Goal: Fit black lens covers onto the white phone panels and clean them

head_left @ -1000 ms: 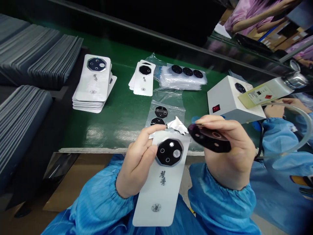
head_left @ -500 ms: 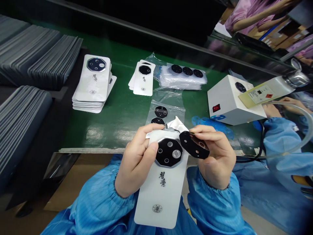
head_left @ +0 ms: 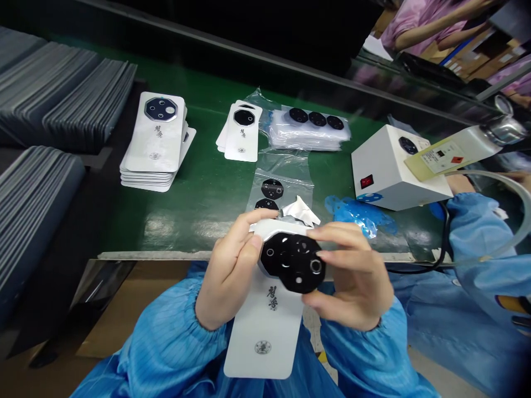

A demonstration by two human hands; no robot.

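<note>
Green workbench — black lens plate, white card

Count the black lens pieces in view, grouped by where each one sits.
Black lens piece in right hand: 1
Flat plastic bag: 2
Stacked plastic bags: 3
Left card stack: 1
Middle card stack: 1
White box: 1
Total: 9

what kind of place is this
Most likely a factory assembly line for phone camera parts. A green conveyor belt runs past, stacked white cards carry black camera lens covers, and the sleeve of a blue anti-static smock suggests an electronics workshop.
</note>
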